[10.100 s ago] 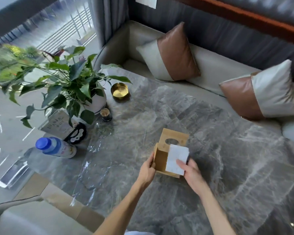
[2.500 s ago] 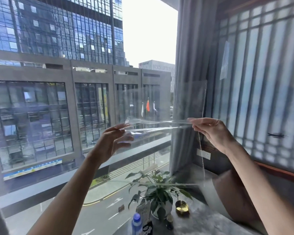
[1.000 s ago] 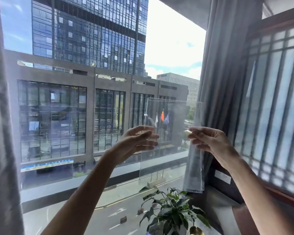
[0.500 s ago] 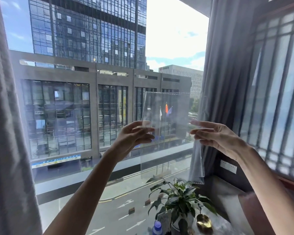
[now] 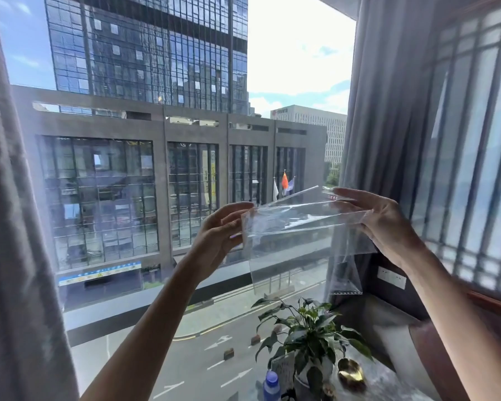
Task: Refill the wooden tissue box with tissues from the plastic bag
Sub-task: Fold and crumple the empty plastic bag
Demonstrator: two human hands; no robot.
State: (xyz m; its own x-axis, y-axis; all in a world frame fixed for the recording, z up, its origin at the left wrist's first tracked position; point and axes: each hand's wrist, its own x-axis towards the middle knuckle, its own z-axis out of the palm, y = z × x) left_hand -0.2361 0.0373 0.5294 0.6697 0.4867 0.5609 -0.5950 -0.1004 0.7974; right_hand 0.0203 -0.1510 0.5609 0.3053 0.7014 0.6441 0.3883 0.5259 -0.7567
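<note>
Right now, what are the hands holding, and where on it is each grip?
Both hold the clear plastic bag, raised before the window: left hand pinches its left edge, right hand its right edge. The rest hangs below.

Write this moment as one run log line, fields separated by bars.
left hand: holds plastic bag | right hand: holds bag | bag: clear, raised before window | tissue box: not visible

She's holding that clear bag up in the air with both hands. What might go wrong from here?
The clear plastic bag is thin and pinched only at its ends by the left hand and right hand, so it might slip or tear. If dropped, it could land on the potted plant or brass dish below.
</note>
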